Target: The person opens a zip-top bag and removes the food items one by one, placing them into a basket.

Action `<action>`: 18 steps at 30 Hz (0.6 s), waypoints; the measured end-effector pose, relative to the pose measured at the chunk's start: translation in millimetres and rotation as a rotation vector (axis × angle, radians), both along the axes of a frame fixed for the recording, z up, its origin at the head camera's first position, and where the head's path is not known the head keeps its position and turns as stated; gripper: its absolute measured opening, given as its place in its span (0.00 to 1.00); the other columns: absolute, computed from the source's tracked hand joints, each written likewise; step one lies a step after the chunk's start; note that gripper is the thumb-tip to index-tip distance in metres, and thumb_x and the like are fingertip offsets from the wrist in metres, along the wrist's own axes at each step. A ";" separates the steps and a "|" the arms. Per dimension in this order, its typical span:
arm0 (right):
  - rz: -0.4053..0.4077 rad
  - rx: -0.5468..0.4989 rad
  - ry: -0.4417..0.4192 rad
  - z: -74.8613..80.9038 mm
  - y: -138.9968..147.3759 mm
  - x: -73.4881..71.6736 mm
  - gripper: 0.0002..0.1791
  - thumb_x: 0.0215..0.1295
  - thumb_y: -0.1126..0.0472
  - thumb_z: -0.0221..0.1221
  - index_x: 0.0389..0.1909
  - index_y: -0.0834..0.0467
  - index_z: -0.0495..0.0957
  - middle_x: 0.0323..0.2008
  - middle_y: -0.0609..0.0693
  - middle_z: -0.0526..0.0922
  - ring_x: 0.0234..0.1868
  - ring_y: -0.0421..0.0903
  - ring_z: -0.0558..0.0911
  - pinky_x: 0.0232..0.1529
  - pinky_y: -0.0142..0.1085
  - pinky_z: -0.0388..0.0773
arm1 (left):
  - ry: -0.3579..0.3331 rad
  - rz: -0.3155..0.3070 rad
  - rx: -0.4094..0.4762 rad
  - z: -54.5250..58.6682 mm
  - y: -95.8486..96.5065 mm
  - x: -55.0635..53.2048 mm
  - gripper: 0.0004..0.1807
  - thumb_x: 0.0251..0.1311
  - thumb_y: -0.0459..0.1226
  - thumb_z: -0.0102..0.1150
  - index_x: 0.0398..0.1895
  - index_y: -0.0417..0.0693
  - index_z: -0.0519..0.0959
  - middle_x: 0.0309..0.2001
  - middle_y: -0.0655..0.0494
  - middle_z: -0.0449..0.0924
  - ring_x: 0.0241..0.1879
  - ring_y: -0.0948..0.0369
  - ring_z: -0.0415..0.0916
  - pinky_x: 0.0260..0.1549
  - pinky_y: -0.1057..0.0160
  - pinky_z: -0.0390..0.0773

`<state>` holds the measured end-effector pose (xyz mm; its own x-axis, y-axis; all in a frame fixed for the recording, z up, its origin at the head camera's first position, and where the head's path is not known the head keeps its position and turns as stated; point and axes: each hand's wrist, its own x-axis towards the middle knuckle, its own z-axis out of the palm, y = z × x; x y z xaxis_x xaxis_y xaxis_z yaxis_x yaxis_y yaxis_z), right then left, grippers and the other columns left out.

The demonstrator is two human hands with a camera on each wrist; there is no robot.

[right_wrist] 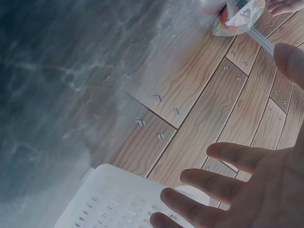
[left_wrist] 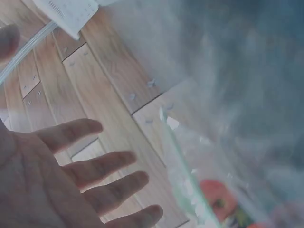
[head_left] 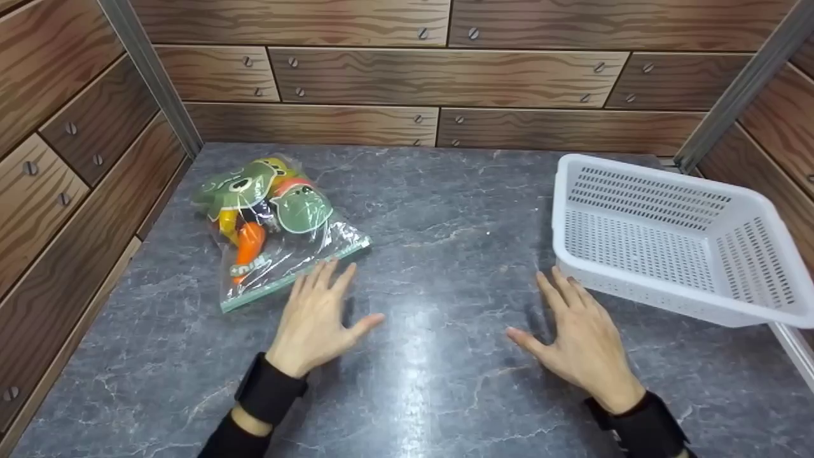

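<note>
A clear zip bag (head_left: 286, 267) with a green seal strip lies at the left of the table, holding several colourful items in green, yellow and orange. My left hand (head_left: 316, 321) is spread just in front of the bag, its fingertips near the seal; whether they touch it I cannot tell. On the right stands a white perforated plastic basket (head_left: 642, 289). My right hand (head_left: 585, 340) is at the basket's near left corner with fingers extended and nothing held. In the left wrist view the bag's green strip (left_wrist: 190, 175) appears beyond the fingers.
Both things rest on a grey marbled tabletop (head_left: 439, 254). Wood-patterned walls (head_left: 445, 76) enclose the back and sides, with metal posts (head_left: 152, 76) at the corners. Each wrist wears a black band (head_left: 270, 388).
</note>
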<state>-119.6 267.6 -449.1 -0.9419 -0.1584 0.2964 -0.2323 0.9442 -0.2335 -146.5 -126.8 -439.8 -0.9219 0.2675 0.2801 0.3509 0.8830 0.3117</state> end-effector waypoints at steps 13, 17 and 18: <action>0.008 -0.008 -0.035 4.0 -2.0 2.8 0.54 0.61 0.28 0.67 0.80 0.56 0.65 0.78 0.65 0.67 0.74 0.71 0.71 0.69 0.69 0.69 | 0.149 0.083 -0.142 23.5 -43.4 -35.1 0.36 0.57 0.49 0.78 0.60 0.33 0.80 0.59 0.28 0.81 0.58 0.34 0.80 0.61 0.37 0.80; 0.013 -0.009 -0.044 4.5 -2.8 3.9 0.53 0.61 0.28 0.66 0.79 0.56 0.65 0.78 0.65 0.67 0.74 0.70 0.71 0.69 0.69 0.69 | 0.110 0.105 -0.167 19.2 -49.8 -39.3 0.33 0.54 0.44 0.80 0.57 0.31 0.80 0.55 0.27 0.81 0.53 0.34 0.81 0.54 0.38 0.83; 0.017 -0.011 -0.045 4.5 -3.0 4.2 0.53 0.62 0.28 0.66 0.79 0.56 0.65 0.78 0.65 0.67 0.74 0.70 0.71 0.69 0.69 0.69 | 0.097 0.116 -0.181 18.0 -51.6 -39.9 0.33 0.53 0.43 0.81 0.55 0.31 0.80 0.54 0.26 0.81 0.51 0.33 0.81 0.52 0.38 0.84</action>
<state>-115.4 264.6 -444.6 -0.9516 -0.1709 0.2553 -0.2368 0.9376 -0.2547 -186.4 -178.4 -421.8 -0.9205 0.2151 0.3264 0.2644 0.9576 0.1146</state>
